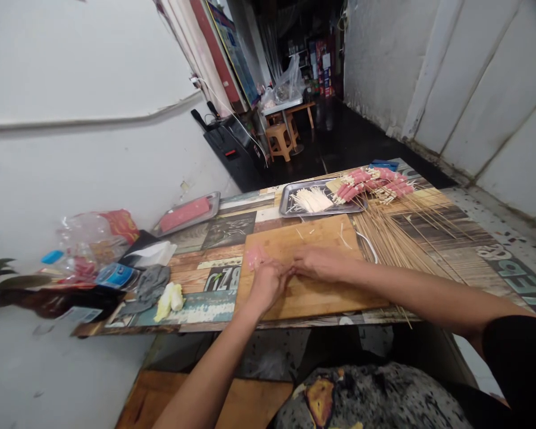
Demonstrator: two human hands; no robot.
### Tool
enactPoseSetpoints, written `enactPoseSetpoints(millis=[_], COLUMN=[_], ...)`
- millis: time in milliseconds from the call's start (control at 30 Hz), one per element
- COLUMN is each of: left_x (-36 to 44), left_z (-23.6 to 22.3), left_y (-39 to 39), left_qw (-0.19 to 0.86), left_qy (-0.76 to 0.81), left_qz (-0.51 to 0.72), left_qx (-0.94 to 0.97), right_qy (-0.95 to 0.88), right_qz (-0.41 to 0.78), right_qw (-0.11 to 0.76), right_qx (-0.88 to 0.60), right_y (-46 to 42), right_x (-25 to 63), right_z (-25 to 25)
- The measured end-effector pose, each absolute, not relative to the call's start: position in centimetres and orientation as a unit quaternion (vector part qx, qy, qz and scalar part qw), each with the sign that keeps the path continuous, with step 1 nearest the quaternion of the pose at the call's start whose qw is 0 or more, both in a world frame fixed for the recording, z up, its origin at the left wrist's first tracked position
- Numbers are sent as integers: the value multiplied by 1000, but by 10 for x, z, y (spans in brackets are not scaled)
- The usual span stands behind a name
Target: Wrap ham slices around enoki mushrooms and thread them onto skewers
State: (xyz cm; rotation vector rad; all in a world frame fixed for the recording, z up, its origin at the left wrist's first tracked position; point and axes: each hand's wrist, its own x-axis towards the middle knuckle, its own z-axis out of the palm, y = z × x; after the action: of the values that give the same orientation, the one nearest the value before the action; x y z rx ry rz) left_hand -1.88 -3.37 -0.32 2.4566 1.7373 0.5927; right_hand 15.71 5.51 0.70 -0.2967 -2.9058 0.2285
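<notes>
On the wooden cutting board [304, 298], my left hand [268, 280] and my right hand [317, 262] meet with their fingertips close together and closed. A thin pink meat slice [254, 256] lies flat on the board and runs under my left fingers. What my right fingers pinch is hidden. A few stray enoki strands [343, 235] lie near the board's far edge. Beyond the board, a metal tray [288, 208] holds white enoki mushrooms [312, 200]. Pink meat-wrapped enoki skewers [366, 182] are piled at its right end.
Many bamboo sticks [393, 238] spread over the table's right side. Further left are a tray of pink meat [187, 214], a pale cabbage piece [172, 299], a grey cloth [152, 286], plastic bags [89, 238] and a dark bottle [49, 301]. A white cord [370, 245] curves beside the board.
</notes>
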Motion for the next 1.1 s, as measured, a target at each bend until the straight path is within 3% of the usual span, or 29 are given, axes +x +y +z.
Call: enactPoseSetpoints(millis=[300,500,733,833,900,1000,1100], left_x=[-9,-13,-16,-16,-16,-16,-16], left_z=[-25,-24,-26,-26,-25,-25,-23], left_y=[-53,-41,-41,-41,-40,-39,-38], left_qw=[-223,-160,-115,-100,-95,-78,-55], left_qy=[505,479,480,476,475,478,487], left_qz=[262,276,275,289,304,314,307], left_qx=[791,818,825,825,820,817,816], right_qy=[-976,-961,-923,-851,-782,-751,-742], right_qz=[185,213,126,39,-9,-24,0], right_qw=[84,106,172,120,30,-49,-56], right_qx=[-81,-144,-320,-510,-623,-658,-669], right_y=[76,66,47,43,41,38,37], right_x=[152,154,217,282,320,354,358], right_z=[6,2,25,33,29,11,-2])
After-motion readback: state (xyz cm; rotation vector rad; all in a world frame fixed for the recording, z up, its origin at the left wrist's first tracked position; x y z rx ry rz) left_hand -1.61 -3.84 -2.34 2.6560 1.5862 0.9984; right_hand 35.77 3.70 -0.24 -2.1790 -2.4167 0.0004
